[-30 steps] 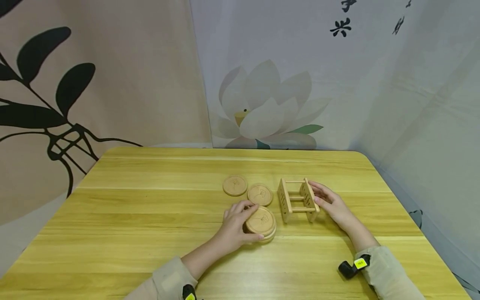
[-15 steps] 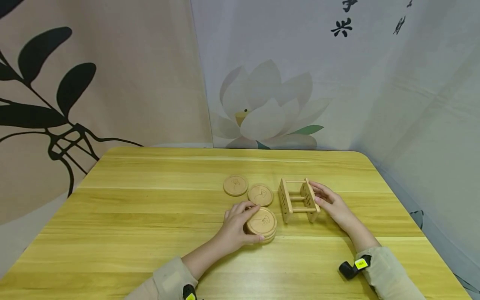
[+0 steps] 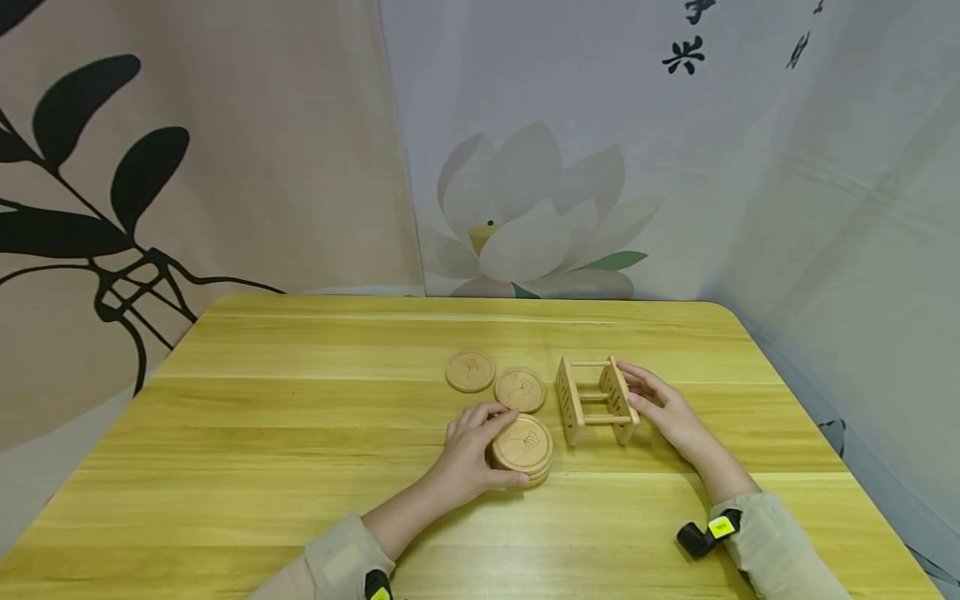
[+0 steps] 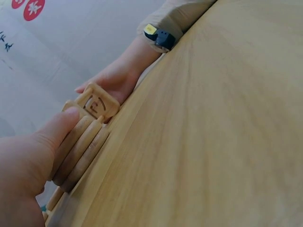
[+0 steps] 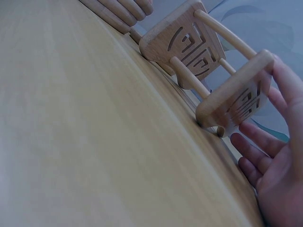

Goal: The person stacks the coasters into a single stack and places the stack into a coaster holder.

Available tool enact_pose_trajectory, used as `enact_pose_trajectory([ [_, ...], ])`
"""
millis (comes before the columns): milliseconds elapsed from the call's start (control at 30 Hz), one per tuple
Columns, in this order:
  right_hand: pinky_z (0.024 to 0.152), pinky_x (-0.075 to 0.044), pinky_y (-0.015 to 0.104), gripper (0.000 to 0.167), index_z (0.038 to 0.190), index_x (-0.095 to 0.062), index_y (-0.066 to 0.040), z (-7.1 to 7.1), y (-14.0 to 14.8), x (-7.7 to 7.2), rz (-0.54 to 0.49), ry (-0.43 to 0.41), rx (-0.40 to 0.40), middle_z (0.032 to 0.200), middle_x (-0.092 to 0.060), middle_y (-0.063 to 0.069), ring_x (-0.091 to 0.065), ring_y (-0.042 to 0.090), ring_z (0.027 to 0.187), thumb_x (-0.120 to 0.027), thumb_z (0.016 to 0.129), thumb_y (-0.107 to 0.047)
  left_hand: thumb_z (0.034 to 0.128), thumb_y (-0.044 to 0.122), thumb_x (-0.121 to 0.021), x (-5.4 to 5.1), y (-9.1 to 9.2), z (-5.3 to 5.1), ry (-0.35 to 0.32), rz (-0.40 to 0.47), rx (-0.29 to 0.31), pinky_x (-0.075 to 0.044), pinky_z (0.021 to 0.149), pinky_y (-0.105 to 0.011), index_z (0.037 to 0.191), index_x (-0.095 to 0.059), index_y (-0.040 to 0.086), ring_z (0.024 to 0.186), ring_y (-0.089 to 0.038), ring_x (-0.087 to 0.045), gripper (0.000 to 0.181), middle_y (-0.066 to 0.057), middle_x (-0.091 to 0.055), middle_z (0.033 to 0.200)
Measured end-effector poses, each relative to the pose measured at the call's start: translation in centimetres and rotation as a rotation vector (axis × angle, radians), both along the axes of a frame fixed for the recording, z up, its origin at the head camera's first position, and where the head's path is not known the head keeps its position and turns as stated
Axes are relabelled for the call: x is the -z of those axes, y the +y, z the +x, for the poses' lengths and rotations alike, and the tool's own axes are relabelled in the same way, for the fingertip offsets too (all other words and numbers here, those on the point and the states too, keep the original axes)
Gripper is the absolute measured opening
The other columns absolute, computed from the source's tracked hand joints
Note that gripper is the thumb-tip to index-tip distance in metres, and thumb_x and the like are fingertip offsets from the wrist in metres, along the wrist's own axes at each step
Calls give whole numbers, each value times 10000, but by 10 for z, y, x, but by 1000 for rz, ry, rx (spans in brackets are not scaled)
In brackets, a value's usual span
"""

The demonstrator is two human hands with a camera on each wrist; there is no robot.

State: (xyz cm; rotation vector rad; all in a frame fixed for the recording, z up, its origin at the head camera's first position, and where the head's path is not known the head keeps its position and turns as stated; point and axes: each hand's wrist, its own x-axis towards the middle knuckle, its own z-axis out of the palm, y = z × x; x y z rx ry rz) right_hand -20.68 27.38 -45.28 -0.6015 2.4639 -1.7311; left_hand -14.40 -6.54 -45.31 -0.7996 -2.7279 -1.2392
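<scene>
Close to the table's middle, my left hand (image 3: 474, 454) grips a stack of round wooden coasters (image 3: 522, 444), thumb on the near edge and fingers on the far side. The left wrist view shows the thumb along the rims of the stacked coasters (image 4: 78, 151), low over the tabletop. To the right stands a small wooden coaster rack (image 3: 596, 400) with cut-out side panels and round bars. My right hand (image 3: 670, 414) touches its right panel (image 5: 239, 101) with fingers loosely bent. Beyond the stack, two coasters engraved with a leaf lie flat, a nearer one (image 3: 521, 390) and a farther one (image 3: 470, 371).
The wooden table (image 3: 262, 433) has rounded far corners and is backed by printed fabric (image 3: 555, 200) with a lotus and leaves. Dark wrist cameras sit at both sleeves, including the right wrist camera (image 3: 697, 540).
</scene>
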Motion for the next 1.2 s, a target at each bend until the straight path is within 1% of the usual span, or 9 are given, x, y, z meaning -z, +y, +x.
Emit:
enact_pose_trajectory([
  [133, 897, -407, 196, 502, 1487, -334, -64, 1, 0, 0, -3, 3, -1, 1390, -427, 252, -507, 59, 1129, -485, 1010, -110, 632, 456, -848, 0, 0, 1, -8, 6, 1, -234, 1006, -486, 1431, -445, 88, 1290, -226, -324, 967, -25, -413, 1395],
  [267, 904, -398, 190, 501, 1481, -339, -51, 1, 0, 0, -9, 2, 2, 1390, -430, 247, -504, 64, 1131, -488, 1007, -103, 643, 467, -837, -1, 0, 1, -33, 24, -4, -214, 1025, -503, 1438, -438, 98, 1308, -235, -305, 962, -59, -404, 1414],
  [533, 905, -398, 189, 500, 1481, -346, -61, 1, 0, 0, -4, -2, 5, 1387, -437, 238, -502, 72, 1135, -494, 1005, -110, 677, 536, -786, 0, -4, -3, -20, 66, -34, -206, 1017, -564, 1422, -460, 95, 1322, -285, -290, 925, -96, -406, 1423],
  [767, 909, -397, 186, 499, 1481, -344, -57, 0, 0, 1, -12, 6, -3, 1388, -436, 242, -502, 72, 1139, -491, 1006, -103, 773, 435, -778, 3, -13, -15, 14, 96, -70, -168, 1014, -574, 1414, -463, 69, 1301, -295, -305, 802, -107, -415, 1408],
  [933, 909, -397, 188, 498, 1481, -349, -66, 0, 0, 1, -5, 6, 5, 1390, -435, 241, -499, 75, 1143, -493, 1007, -110, 776, 386, -790, 5, -19, -24, 45, 107, -117, -177, 996, -583, 1401, -478, 65, 1263, -305, -346, 769, -97, -434, 1384],
  [1067, 907, -400, 187, 499, 1482, -348, -68, 0, 0, 1, -6, 2, 7, 1388, -440, 236, -504, 75, 1139, -495, 1007, -113, 788, 370, -783, 5, -25, -32, 40, 120, -154, -170, 997, -591, 1400, -475, 63, 1270, -311, -340, 750, -109, -429, 1390],
  [1200, 905, -402, 188, 501, 1482, -344, -61, 0, 1, 2, -10, 5, 5, 1385, -440, 242, -509, 73, 1132, -493, 1006, -110, 803, 349, -775, 6, -31, -42, 31, 116, -189, -178, 990, -576, 1406, -461, 52, 1291, -315, -317, 742, -123, -413, 1398],
])
